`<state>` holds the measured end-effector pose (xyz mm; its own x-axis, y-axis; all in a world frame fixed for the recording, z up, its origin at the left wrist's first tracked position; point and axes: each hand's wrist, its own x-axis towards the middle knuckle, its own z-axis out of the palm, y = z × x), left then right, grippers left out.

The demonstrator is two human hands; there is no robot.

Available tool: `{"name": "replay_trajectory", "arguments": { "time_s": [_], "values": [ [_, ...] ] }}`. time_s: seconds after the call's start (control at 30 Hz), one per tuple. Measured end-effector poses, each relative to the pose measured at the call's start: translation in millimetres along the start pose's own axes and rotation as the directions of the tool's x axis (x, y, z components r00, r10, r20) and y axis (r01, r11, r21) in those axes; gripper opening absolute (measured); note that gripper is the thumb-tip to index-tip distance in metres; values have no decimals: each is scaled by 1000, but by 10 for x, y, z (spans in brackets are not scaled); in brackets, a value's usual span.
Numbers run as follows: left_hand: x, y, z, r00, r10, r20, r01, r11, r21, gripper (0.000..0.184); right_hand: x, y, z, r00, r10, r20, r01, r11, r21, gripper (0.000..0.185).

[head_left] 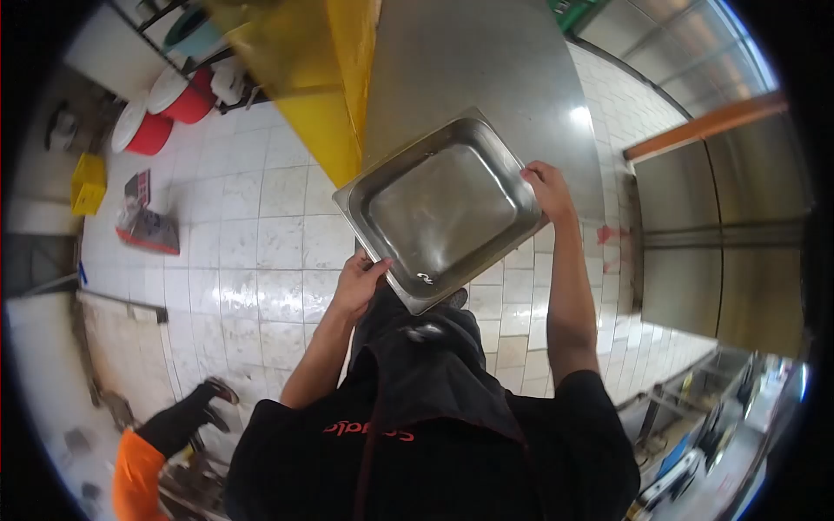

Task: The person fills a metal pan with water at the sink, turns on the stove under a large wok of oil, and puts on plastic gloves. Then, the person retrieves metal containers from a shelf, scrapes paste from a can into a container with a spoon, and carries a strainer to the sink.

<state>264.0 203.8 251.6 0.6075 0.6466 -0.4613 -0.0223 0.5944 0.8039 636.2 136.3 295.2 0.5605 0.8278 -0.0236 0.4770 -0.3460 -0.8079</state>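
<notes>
A rectangular stainless steel food pan [443, 204] is held tilted in front of my body, its inside facing up toward me. A small whitish mark shows near its lower corner. My left hand [360, 282] grips the lower-left rim, thumb over the edge. On the opposite side, my right hand [549, 191] is closed on the right rim. The pan's far part overlaps the near end of a steel table [469, 61]; I cannot tell whether they touch.
A yellow panel [317, 122] borders the table's left side. Red buckets with white lids [182, 95], a bag [148, 227] and a yellow crate [88, 184] stand at left. Steel cabinet doors [721, 234] are on the right. Another person in orange [137, 473] is at lower left.
</notes>
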Motion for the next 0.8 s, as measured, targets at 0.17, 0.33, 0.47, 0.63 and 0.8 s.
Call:
{"name": "replay_trajectory", "arguments": {
  "time_s": [0.17, 0.33, 0.47, 0.63, 0.8],
  "values": [
    [235, -24, 560, 966, -89, -241, 58, 989, -134, 21, 1193, 193, 32, 966, -71, 248, 66, 997, 30, 23],
    [733, -81, 971, 916, 29, -401, -121, 971, -206, 17, 2161, 158, 173, 895, -160, 416, 174, 985, 4, 23],
    [1183, -127, 1095, 885, 83, -458, -215, 945, -245, 17, 2773, 261, 364, 847, -243, 472, 230, 969, 88, 26],
    [1578, -4, 1244, 817, 57, -574, -239, 939, -247, 12, 3446, 134, 750, 766, -390, 511, 369, 918, 146, 26],
    [2042, 38, 1302, 758, 61, -649, -325, 899, -295, 13, 3951, -56, 972, 734, -328, 595, 372, 927, 52, 26]
  ]
}}
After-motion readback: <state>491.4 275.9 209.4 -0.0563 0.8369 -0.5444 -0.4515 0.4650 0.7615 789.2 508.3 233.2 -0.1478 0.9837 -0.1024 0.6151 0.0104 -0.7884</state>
